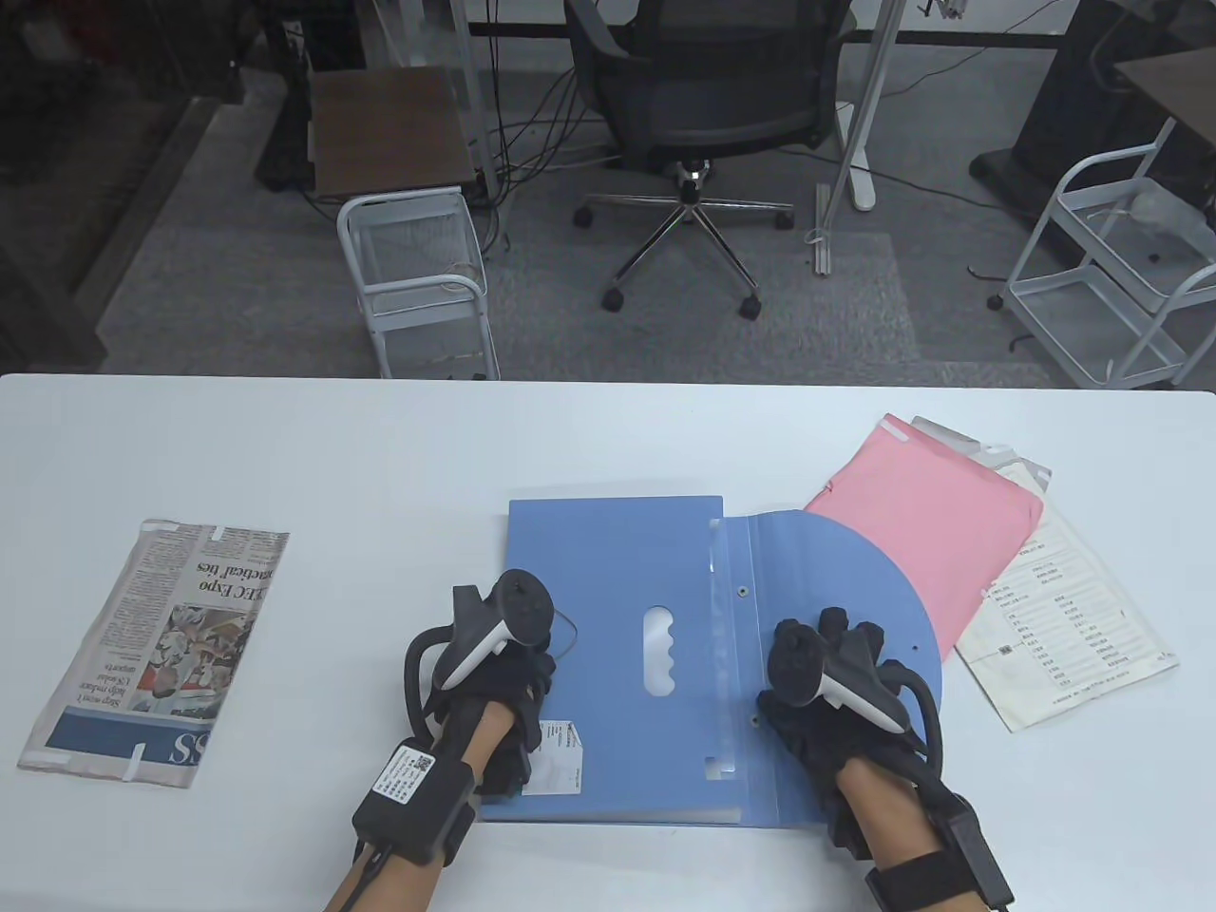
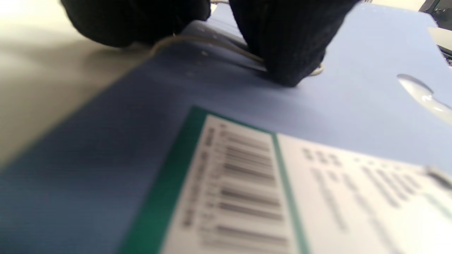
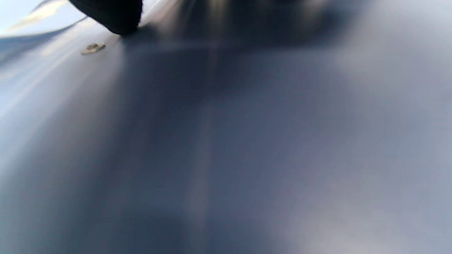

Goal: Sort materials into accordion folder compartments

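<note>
A blue accordion folder (image 1: 617, 560) lies flat at the table's middle, its rounded flap (image 1: 836, 570) folded out to the right. My left hand (image 1: 537, 660) rests on the folder's left part, above its barcode label (image 1: 556, 755). In the left wrist view a fingertip (image 2: 286, 53) presses on the folder (image 2: 353, 63) over a thin elastic cord (image 2: 212, 41). My right hand (image 1: 848, 627) rests flat on the flap. The right wrist view shows one fingertip (image 3: 113, 16) touching the flap (image 3: 247, 141) near a rivet (image 3: 92, 48). Neither hand holds a loose item.
A folded newspaper (image 1: 157, 651) lies at the left. A pink folder (image 1: 926, 527) lies at the right, partly under the flap, on top of a white printed sheet (image 1: 1073, 627). The folder has a handle cutout (image 1: 657, 651) in its middle.
</note>
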Tool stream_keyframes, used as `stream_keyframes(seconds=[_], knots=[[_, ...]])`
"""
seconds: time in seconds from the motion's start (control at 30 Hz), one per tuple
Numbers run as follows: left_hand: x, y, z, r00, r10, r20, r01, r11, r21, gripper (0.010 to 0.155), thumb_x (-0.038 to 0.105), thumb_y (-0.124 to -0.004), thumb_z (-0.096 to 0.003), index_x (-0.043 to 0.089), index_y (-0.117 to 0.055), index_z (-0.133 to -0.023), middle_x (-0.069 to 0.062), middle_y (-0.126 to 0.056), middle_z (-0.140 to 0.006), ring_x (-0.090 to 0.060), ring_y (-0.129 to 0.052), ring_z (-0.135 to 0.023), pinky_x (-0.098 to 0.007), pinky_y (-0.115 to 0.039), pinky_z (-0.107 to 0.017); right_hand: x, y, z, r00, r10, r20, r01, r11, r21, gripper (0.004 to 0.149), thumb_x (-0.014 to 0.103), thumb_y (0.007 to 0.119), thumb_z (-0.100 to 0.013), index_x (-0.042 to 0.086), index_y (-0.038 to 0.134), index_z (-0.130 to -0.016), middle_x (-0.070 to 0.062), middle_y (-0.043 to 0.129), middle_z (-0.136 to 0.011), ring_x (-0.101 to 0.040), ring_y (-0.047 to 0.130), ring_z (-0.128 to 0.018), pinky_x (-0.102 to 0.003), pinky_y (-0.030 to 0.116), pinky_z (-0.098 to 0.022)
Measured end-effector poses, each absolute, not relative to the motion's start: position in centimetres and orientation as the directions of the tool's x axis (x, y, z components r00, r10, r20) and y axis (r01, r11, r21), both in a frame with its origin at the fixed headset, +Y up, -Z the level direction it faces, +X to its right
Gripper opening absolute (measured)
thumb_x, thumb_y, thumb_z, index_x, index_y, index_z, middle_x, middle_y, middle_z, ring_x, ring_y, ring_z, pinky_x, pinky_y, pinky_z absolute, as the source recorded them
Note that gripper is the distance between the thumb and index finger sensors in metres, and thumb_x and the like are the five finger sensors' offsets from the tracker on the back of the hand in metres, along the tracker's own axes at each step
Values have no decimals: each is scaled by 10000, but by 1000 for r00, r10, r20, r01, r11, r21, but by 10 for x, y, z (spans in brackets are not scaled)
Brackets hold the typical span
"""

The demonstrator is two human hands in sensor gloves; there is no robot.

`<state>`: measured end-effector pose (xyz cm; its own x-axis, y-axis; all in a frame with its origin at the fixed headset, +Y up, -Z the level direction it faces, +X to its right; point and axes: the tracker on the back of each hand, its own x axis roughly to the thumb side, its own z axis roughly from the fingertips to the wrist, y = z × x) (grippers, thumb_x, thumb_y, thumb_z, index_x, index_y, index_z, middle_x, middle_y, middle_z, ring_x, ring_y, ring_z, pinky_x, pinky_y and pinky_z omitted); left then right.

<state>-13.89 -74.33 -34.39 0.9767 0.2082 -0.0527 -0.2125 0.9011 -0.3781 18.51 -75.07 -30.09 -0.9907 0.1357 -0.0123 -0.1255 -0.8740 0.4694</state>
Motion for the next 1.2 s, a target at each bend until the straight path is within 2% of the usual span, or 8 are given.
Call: stream_keyframes(seconds=[0.3, 0.4, 0.57, 0.73, 0.87, 0.97, 1.1, 1.2], knots=[[-131, -737, -339, 987, 157, -18, -153, 921, -357, 498, 353, -731, -604, 218, -592, -1063, -343, -379, -1200, -599, -489, -1015, -663, -568, -692, 192, -756, -306, -975, 211, -64, -211, -812, 544, 704, 496, 605, -617, 250, 200, -1137, -283, 50, -1163, -635, 137, -993, -784, 343, -676], [-121, -723, -336, 993, 119, 2, -108, 906, -409, 607, 462, -714, -609, 151, -572, -1111, -338, -334, -1210, -609, -437, -1030, -665, -545, -702, 191, -757, -306, -977, 204, -56, -201, -817, 540, 706, 498, 606, -618, 244, 201, -1138, -288, 54, -1163, -640, 141, -992, -786, 346, -674], [-77, -687, -328, 983, 169, 77, -133, 931, -340, 690, 505, -690, -620, 90, -557, -1154, -328, -356, -1222, -614, -423, -1038, -676, -528, -705, 191, -757, -308, -976, 211, -62, -210, -811, 545, 716, 492, 622, -617, 238, 204, -1139, -294, 63, -1164, -643, 149, -992, -793, 349, -671], [-15, -688, -325, 977, 149, 153, -78, 916, -394, 896, 626, -624, -618, -2, -367, -1203, -366, -230, -1221, -646, -297, -1047, -710, -437, -719, 191, -757, -308, -975, 213, -64, -213, -810, 547, 717, 492, 625, -617, 237, 205, -1139, -294, 63, -1165, -645, 147, -991, -794, 350, -669], [30, -710, -325, 983, -24, 184, 106, 886, -451, 1109, 719, -611, -592, -85, -114, -1172, -451, -24, -1142, -721, -123, -1005, -785, -321, -691, 191, -756, -309, -974, 217, -66, -217, -807, 548, 718, 489, 628, -618, 232, 206, -1139, -300, 65, -1163, -648, 149, -988, -797, 349, -665], [38, -729, -328, 981, -97, 166, 174, 816, -552, 1155, 690, -620, -612, -132, 20, -1109, -504, 90, -1045, -772, -42, -937, -816, -284, -657, 191, -757, -309, -974, 218, -69, -220, -808, 547, 721, 489, 630, -617, 233, 205, -1139, -296, 66, -1163, -645, 150, -988, -795, 352, -664], [27, -726, -329, 993, 89, 76, -30, 822, -569, 1065, 588, -620, -635, -157, -20, -1103, -530, 56, -1023, -790, -108, -929, -807, -345, -653, 191, -757, -309, -974, 214, -69, -217, -811, 544, 719, 495, 629, -615, 236, 210, -1139, -295, 69, -1165, -641, 157, -991, -792, 358, -665], [15, -719, -327, 980, 198, 8, -157, 798, -582, 990, 581, -580, -634, -138, -131, -1146, -534, 12, -1036, -796, -145, -924, -812, -384, -627, 191, -757, -309, -975, 213, -66, -214, -813, 542, 717, 497, 626, -616, 238, 209, -1139, -292, 70, -1166, -641, 157, -991, -790, 359, -666]])
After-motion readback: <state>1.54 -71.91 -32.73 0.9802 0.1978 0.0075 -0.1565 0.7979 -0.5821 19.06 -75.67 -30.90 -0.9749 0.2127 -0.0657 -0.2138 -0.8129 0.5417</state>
